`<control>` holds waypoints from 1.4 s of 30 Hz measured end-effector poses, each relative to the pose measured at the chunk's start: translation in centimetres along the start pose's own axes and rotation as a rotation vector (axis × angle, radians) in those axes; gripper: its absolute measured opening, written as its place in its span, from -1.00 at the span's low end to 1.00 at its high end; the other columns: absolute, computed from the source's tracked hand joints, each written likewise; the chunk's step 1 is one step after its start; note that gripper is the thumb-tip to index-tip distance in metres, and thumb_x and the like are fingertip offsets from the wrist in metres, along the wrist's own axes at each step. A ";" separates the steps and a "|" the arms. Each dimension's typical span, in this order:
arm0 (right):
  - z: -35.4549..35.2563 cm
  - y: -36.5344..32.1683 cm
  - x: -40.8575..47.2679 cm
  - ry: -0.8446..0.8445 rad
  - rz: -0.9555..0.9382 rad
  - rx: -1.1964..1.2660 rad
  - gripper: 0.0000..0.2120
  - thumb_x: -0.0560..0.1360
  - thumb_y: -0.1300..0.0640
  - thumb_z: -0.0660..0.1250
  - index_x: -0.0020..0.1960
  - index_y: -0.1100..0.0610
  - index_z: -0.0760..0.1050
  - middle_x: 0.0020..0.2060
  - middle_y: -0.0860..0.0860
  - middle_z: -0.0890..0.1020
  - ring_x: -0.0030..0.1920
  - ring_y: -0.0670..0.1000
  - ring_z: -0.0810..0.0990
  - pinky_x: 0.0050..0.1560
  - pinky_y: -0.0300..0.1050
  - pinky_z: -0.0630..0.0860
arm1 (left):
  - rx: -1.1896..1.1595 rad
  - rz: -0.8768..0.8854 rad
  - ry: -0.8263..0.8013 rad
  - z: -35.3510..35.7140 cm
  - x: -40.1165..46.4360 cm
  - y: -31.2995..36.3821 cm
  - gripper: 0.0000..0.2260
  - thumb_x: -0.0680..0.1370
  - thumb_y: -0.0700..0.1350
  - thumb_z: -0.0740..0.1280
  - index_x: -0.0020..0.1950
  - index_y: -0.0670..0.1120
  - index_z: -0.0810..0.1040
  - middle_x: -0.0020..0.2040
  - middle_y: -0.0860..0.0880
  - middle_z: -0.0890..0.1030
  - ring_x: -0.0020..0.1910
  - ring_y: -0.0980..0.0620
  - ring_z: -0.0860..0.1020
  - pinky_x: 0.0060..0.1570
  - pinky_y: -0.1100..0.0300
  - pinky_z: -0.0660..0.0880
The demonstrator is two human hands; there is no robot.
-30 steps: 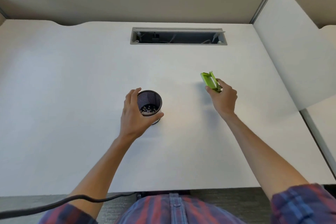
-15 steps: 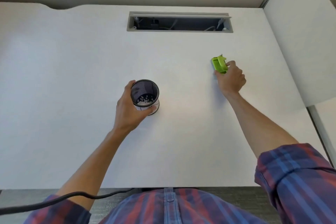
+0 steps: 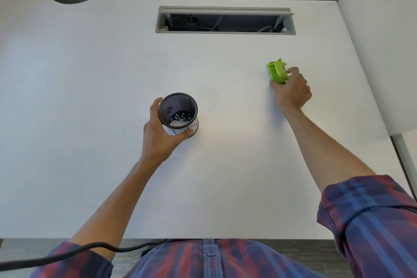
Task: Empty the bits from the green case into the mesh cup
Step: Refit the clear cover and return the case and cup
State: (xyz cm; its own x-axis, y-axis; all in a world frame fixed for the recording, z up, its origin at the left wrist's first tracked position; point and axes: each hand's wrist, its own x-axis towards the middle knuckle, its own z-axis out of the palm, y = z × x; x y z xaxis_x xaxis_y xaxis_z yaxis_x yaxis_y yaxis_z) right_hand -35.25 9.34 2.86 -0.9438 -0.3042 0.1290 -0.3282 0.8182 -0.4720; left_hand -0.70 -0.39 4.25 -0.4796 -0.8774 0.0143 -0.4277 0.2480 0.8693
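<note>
Right hand clamped on green case, far right on desk, well apart from mesh cup. Left hand wrapped round cup, bits inside. Set case flat, let go gently; keep cup upright.

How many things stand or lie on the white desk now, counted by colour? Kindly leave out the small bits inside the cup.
Green: 1, the green case, held by the right hand.
Black: 1, the mesh cup, held by the left hand.
Total: 2
</note>
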 end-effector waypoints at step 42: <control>-0.1 3.0 -12.6 -0.227 -0.388 -0.015 -0.28 0.44 -0.31 0.34 0.48 0.04 0.34 0.52 0.12 0.25 0.54 0.11 0.18 0.44 0.24 0.18 | 0.059 -0.076 0.114 -2.6 14.7 -2.7 -0.35 0.29 -0.03 0.61 0.30 -0.09 0.44 0.18 -0.01 0.61 0.17 0.00 0.54 0.11 0.18 0.45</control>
State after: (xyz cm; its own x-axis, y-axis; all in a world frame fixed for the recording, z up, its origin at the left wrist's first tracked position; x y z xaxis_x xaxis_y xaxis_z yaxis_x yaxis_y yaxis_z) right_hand -24.32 15.63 -0.11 -0.7192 -0.6878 0.0984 -0.6582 0.6290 -0.4137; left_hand -4.60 -15.03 3.36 -0.3550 -0.9348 0.0086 -0.5054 0.1996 0.8394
